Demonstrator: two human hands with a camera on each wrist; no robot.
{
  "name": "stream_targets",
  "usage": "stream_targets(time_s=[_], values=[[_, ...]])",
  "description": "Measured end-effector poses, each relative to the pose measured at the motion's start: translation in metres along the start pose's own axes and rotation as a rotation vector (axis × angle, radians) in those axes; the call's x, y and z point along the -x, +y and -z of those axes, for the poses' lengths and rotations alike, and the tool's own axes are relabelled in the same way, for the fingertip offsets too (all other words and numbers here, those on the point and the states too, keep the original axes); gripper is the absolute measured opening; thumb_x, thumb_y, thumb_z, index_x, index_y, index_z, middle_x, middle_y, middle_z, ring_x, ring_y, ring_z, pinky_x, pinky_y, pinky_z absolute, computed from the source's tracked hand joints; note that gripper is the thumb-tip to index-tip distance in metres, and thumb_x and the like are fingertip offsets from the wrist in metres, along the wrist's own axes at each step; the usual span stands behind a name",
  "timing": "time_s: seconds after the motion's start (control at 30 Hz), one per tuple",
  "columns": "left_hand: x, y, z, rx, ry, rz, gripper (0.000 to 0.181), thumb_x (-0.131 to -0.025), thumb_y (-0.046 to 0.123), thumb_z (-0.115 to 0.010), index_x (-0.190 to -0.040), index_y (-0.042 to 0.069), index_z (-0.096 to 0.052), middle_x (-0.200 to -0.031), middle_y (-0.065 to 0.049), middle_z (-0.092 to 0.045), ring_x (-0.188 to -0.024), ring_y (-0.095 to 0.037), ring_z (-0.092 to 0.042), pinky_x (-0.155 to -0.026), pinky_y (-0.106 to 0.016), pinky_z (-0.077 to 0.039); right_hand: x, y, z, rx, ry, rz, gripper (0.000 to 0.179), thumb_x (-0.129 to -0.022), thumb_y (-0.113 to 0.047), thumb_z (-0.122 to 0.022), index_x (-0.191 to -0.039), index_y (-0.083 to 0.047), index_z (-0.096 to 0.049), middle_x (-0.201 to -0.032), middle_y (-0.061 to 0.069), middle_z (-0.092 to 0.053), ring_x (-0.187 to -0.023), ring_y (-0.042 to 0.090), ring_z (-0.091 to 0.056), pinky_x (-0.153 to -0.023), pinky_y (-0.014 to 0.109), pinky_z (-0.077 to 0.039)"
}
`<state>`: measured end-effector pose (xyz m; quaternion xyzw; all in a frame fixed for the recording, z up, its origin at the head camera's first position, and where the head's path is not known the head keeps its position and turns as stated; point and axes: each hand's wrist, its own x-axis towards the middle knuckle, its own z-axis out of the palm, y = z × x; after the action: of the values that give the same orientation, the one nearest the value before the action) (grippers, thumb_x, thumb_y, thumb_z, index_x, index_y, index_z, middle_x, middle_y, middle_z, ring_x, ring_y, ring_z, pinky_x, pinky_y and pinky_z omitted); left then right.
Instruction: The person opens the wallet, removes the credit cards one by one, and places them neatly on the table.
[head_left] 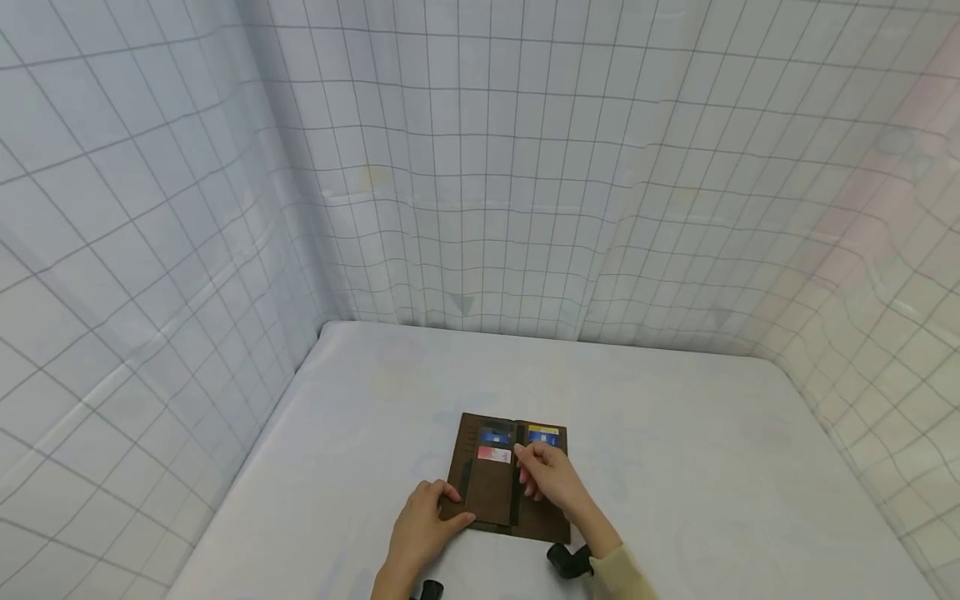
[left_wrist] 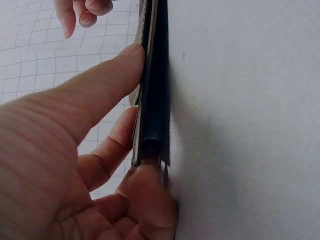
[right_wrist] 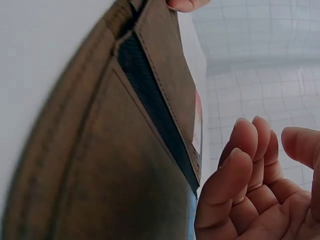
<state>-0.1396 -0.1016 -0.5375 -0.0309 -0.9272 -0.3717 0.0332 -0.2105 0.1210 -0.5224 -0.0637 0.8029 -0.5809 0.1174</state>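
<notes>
Left grip (head_left: 423,518) pinches the near left corner of an open brown wallet (head_left: 491,496) on the white worktop (head_left: 675,467); the right grip (head_left: 551,477), loosely curled around nothing, is over its right half. Farther up, its slots hold a red-and-white card (head_left: 494,454), then blue cards (head_left: 543,437); gridded curtains (head_left: 525,167) hang behind.

Lower centre: one wallet (head_left: 491,500), at least three cards (head_left: 494,454). One left hand (head_left: 422,521), one right hand (head_left: 551,477), two black wrist pieces (head_left: 567,561). One bench (head_left: 675,450).
</notes>
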Motion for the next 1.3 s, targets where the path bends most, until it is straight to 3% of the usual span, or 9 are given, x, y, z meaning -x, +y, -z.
stream_targets(time_s=[0.4, 0.67, 0.87, 1.1, 1.3], values=[[0.001, -0.003, 0.0, 0.009, 0.032, 0.025, 0.032, -0.068, 0.037, -0.084, -0.087, 0.019, -0.064, -0.101, -0.005, -0.048, -0.078, -0.018, -0.049, -0.066, -0.035, -0.044, -0.036, -0.011, 0.017, 0.089, 0.013, 0.032, 0.039, -0.097, -0.039, -0.053, -0.083, -0.003, -0.059, -0.067, 0.005, -0.059, -0.054, 0.018, -0.056, -0.047, 0.03, -0.047], [-0.001, -0.004, -0.003, 0.046, 0.014, 0.038, 0.031, -0.069, 0.037, -0.083, -0.086, 0.018, -0.066, -0.101, -0.004, -0.049, -0.066, -0.014, -0.043, -0.056, -0.029, -0.038, -0.056, -0.007, 0.023, 0.219, 0.024, 0.018, 0.028, -0.097, -0.03, -0.056, -0.087, -0.005, -0.061, -0.074, 0.001, -0.065, -0.064, 0.018, -0.06, -0.049, 0.03, -0.049], [0.002, -0.005, -0.006, 0.05, 0.013, 0.059, 0.027, -0.071, 0.038, -0.081, -0.085, 0.019, -0.067, -0.099, -0.002, -0.049, -0.062, -0.011, -0.042, -0.053, -0.026, -0.036, -0.063, 0.0, 0.02, 0.291, 0.014, 0.013, 0.023, -0.095, -0.028, -0.059, -0.088, -0.006, -0.063, -0.075, -0.001, -0.063, -0.061, 0.013, -0.055, -0.048, 0.027, -0.047], [0.001, -0.001, -0.001, 0.044, 0.032, 0.038, 0.026, -0.072, 0.038, -0.081, -0.085, 0.018, -0.068, -0.094, 0.0, -0.047, -0.061, -0.009, -0.04, -0.052, -0.025, -0.035, -0.065, -0.002, 0.015, 0.42, 0.044, 0.078, 0.019, -0.092, -0.025, -0.063, -0.085, -0.007, -0.064, -0.069, -0.003, -0.06, -0.056, 0.013, -0.05, -0.051, 0.028, -0.042], [-0.001, -0.003, 0.0, 0.04, 0.034, 0.046, 0.026, -0.072, 0.038, -0.081, -0.084, 0.02, -0.068, -0.095, 0.0, -0.048, -0.062, -0.009, -0.041, -0.053, -0.025, -0.035, -0.067, -0.007, 0.012, 0.473, 0.053, 0.055, 0.021, -0.091, -0.028, -0.064, -0.082, -0.009, -0.064, -0.066, -0.004, -0.058, -0.056, 0.013, -0.051, -0.051, 0.029, -0.041]])
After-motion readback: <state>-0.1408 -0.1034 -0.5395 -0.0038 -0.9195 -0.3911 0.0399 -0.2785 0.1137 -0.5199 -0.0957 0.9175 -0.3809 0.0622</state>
